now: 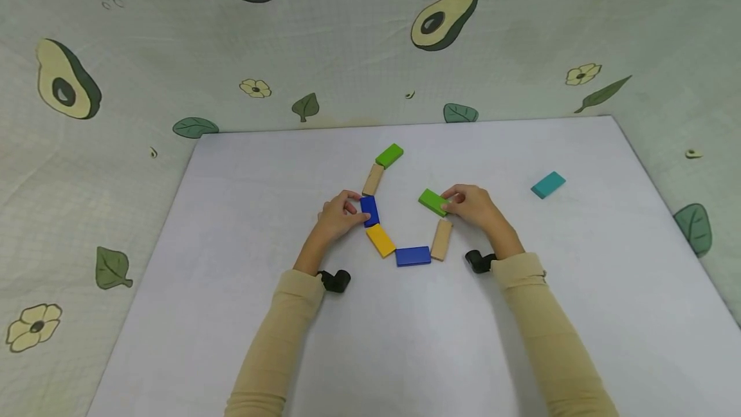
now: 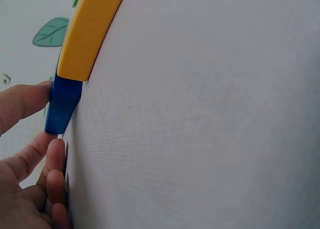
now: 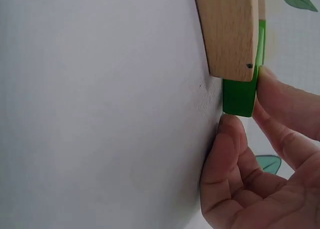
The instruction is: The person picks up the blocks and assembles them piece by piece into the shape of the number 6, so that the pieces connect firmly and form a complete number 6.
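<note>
My left hand (image 1: pixel 338 216) pinches a dark blue wooden block (image 1: pixel 370 210) between thumb and fingers on the left of a curved row; in the left wrist view the blue block (image 2: pixel 64 106) meets the yellow block (image 2: pixel 92 34). With thumb and fingertips, my right hand (image 1: pixel 471 204) holds a green block (image 1: pixel 431 203) by its right end. That green block (image 3: pixel 240 96) lies just past the end of a plain wood block (image 3: pixel 229 34) in the right wrist view. The wood block (image 1: pixel 442 240) ends the row's right side.
Above the held blue block, the row continues with a wood block (image 1: pixel 373 179) and another green block (image 1: pixel 390 156). A second blue block (image 1: pixel 413 257) lies at the bottom of the curve. Apart at the right is a teal block (image 1: pixel 548 185). All rest on a white table (image 1: pixel 231 340).
</note>
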### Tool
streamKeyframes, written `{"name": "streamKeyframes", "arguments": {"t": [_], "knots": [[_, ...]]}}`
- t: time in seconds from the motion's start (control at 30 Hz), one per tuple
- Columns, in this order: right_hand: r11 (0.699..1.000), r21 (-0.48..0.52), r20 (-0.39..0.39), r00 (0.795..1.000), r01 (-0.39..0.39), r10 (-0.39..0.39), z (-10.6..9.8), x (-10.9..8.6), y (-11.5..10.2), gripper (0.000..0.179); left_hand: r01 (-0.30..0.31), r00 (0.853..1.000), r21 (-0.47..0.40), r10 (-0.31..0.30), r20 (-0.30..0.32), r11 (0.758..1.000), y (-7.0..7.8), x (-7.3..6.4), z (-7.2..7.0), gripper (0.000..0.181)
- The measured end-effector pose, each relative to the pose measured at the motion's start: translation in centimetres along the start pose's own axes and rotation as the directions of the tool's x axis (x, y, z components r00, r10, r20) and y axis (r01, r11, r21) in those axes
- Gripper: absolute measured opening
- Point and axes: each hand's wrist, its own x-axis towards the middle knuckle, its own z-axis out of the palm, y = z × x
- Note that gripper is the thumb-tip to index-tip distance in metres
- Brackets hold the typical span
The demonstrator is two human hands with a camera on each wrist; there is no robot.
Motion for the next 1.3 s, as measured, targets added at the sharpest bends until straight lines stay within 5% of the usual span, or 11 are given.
{"name": "streamKeyframes", "arguments": {"t": [0.43, 0.7, 0.93, 1.3], "knots": [[0.996, 0.041, 0.046, 0.996, -0.080, 0.078, -0.1, 0.0, 0.1, 0.038, -0.003, 1.000, 0.000, 0.003, -0.005, 1.000, -0.1, 0.0, 0.1, 0.045], [0.997, 0.049, 0.016, 0.998, -0.056, 0.055, -0.2, -0.4, 0.4, 0.045, -0.007, 1.000, 0.005, 0.007, -0.005, 1.000, -0.1, 0.1, 0.0, 0.045], [0.993, 0.113, 0.026, 0.999, -0.044, 0.041, -0.2, -2.0, 0.6, 0.053, -0.014, 1.000, 0.001, 0.014, -0.006, 1.000, -0.1, 0.1, 0.0, 0.045], [0.998, 0.063, 0.114, 0.993, 0.004, -0.012, 0.5, -5.4, 0.3, 0.071, -0.016, 1.000, 0.002, 0.016, -0.010, 1.000, -0.3, 0.2, 0.1, 0.044]]}}
